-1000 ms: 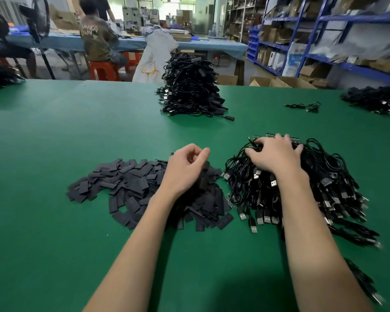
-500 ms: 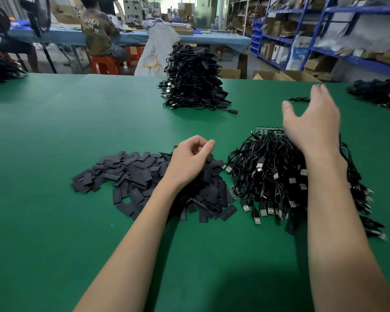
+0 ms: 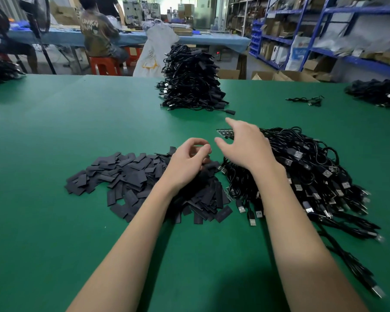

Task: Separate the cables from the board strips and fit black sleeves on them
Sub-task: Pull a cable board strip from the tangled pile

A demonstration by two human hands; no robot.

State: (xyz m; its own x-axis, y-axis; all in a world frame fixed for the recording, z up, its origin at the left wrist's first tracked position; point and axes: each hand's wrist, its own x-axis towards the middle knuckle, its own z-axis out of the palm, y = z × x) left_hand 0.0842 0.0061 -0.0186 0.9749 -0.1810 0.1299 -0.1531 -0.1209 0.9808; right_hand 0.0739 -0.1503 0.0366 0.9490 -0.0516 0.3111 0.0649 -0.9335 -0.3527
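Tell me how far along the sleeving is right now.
Done, apparently: a tall stack of cables at the table's far side. In hand: nothing; the right hand hovers open over the near cable pile, the left hand over the sleeves. Left: both large piles.

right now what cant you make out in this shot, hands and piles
Head view only:
- Left hand: fingers curled over the sleeve pile; whether they pinch a sleeve is hidden by the hand itself.
- Board strip: mostly covered by the right hand and the cable pile.
- Far cable stack: too tangled to tell whether all are sleeved.
- Cables at the right edge: cut off by the frame.
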